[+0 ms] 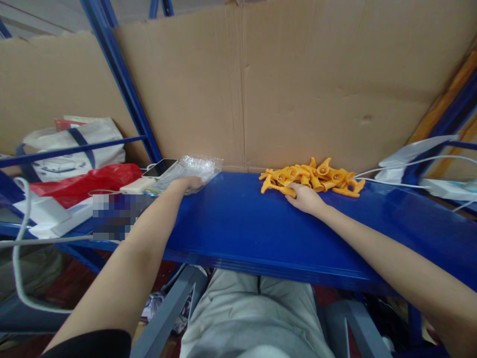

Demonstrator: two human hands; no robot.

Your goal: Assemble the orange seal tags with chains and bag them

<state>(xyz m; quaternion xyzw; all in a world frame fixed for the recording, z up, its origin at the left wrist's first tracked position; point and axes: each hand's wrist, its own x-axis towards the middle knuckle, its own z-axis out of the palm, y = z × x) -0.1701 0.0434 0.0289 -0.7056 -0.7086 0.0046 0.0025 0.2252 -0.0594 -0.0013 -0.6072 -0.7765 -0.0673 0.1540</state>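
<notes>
My grey trousers [257, 318] sit nearest at six o'clock under the glossy blue shelf [238, 223], and across it my right hand [305, 199] reaches to one o'clock, fingers closing on one piece at the near edge of the pile of orange plastic nozzles [313, 180] (smooth, flared, trigger-shaped, tangled together). My left hand [192, 184] lies at eleven o'clock on the crinkly clear plastic bag [194, 169], gripping its edge loosely, with a phone [161, 167] just beyond. I judge this the picking step; next calls for lifting one nozzle free without dragging its neighbours, against the creased cardboard backing [298, 84].
</notes>
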